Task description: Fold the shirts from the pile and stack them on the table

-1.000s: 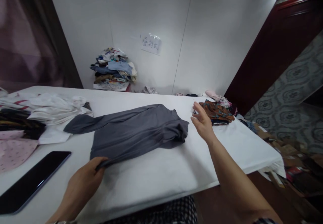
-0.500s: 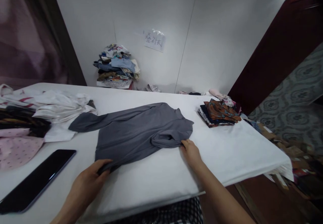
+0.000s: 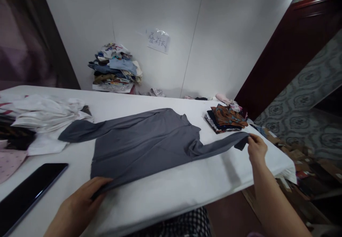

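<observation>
Head view: left hand (image 3: pixel 80 205) gripping grey shirt (image 3: pixel 144 140) hem, right hand (image 3: pixel 256 148) pinching sleeve cuff (image 3: pixel 242 141).

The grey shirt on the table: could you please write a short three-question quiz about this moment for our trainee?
1. True or false: the right hand holds the end of a sleeve of the grey shirt, pulled out to the side.
2. Which hand pins the shirt's near hem to the table?
3. What lies on the table nearest the left hand, apart from the shirt: A) phone B) folded patterned clothes C) scissors?

Key: 1 true; 2 the left hand; 3 A.
</observation>
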Available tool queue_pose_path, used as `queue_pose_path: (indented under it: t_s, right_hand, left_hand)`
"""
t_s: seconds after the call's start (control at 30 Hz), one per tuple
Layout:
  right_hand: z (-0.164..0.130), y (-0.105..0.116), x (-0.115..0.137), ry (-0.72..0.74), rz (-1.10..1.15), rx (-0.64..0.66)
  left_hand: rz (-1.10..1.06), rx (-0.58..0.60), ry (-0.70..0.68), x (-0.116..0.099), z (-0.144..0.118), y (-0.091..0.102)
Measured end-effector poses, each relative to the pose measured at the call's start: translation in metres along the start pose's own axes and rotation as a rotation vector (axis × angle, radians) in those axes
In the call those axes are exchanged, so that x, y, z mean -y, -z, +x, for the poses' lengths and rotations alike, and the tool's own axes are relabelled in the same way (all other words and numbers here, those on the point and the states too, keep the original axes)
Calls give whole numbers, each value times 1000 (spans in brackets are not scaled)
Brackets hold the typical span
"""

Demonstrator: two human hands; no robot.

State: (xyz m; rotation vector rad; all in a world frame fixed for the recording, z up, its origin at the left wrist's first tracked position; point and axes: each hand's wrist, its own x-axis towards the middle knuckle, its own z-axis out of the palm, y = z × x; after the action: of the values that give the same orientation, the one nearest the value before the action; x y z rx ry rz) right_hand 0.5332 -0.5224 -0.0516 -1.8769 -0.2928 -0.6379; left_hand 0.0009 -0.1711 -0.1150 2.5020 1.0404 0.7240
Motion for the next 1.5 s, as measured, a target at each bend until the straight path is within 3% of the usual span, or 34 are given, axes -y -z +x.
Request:
queue_pose_path:
  t_s: [0.1, 0.2, 0.33, 0.4, 0.5, 0.57, 0.67, 0.8, 0.9, 1.0, 1.2, 1.37, 1.5]
  right_hand:
    - [14, -19, 0, -212, 203, -36]
    - [26, -37, 10, -220, 115, 130]
    - [3, -53, 22, 102, -160, 471]
    - [-30, -61, 27, 219, -133, 648]
    - [-86, -68, 30, 379, -57, 1063]
    - [-115, -68, 28, 487, -91, 1206]
    - [-132, -63, 15, 578, -174, 1141]
    - [-125, -55, -11, 615, -129, 959]
    - [-118, -47, -22, 579, -125, 871]
    - [-121, -36, -21, 576, -130, 818]
    - [-146, -32, -11, 716, -137, 1018]
    - [-144, -44, -15, 700, -142, 864]
    - [-118, -51, 6, 714, -171, 741]
  left_hand:
    - [12, -56, -108, 5, -8, -6]
    - [3, -71, -163, 5, -17, -9]
    - [19, 6, -213, 13, -28, -15]
    - [35, 52, -227, 20, -32, -20]
    - [55, 44, -226, 25, -37, -24]
    - [55, 26, -229, 20, -39, -22]
    - [28, 28, -224, 1, -39, -12]
    - [-35, 54, -240, -28, -35, 3]
    - [-80, 60, -263, -37, -37, 10]
    - [-87, 68, -281, -38, -40, 14]
    - [-107, 49, -271, -31, -41, 13]
    - [-144, -23, -240, -17, -41, 1]
    - [-198, 35, -38, -21, -37, 1]
